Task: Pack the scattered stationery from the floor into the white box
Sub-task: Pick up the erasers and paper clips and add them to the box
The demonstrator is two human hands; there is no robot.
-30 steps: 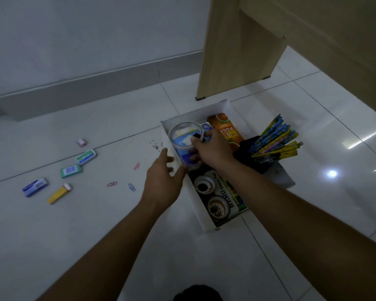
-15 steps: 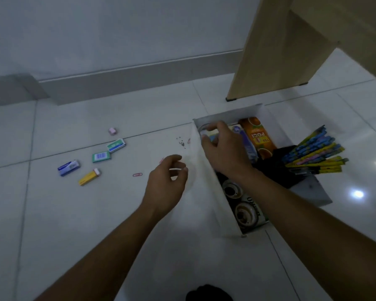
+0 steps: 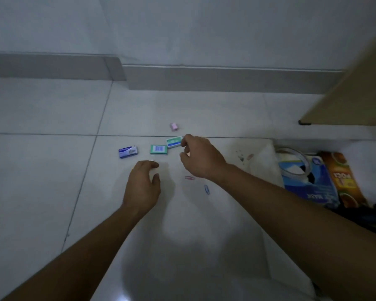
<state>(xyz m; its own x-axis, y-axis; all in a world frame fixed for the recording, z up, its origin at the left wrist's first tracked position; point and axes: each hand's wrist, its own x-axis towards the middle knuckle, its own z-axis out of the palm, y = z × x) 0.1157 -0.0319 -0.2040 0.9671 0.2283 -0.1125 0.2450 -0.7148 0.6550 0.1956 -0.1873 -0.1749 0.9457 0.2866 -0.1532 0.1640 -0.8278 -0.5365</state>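
Item: my right hand (image 3: pixel 201 158), reaching over the pale glossy tiled floor (image 3: pixel 52 192), thumb and forefinger parted, forefinger tip touching the near edge of a small green-and-white cardboard box (image 3: pixel 173 142). Nothing gripped.

Item: my left hand (image 3: pixel 142 184), palm down, fingers curled and spread over the tile just below the boxes. Whether anything lies beneath them I cannot tell.

Item: second small green box with a barcode label (image 3: pixel 159 149), flat on the floor, just left of the first.

Item: small blue-and-white box (image 3: pixel 128 151), further left, apart from the green pair.

Item: small pink eraser-like block (image 3: pixel 174 126), beyond the tile seam, above the green boxes.

Item: red paper clip (image 3: pixel 189 177) and blue paper clip (image 3: pixel 206 189), near my right wrist.

Item: white box (image 3: pixel 267 168), at the right edge, open. Contents visible: clear tape roll (image 3: pixel 294 160), blue printed packet (image 3: pixel 308 185), orange printed packet (image 3: pixel 343 179).

Item: pale wooden furniture panel (image 3: pixel 356 88), upper right, standing on the floor.
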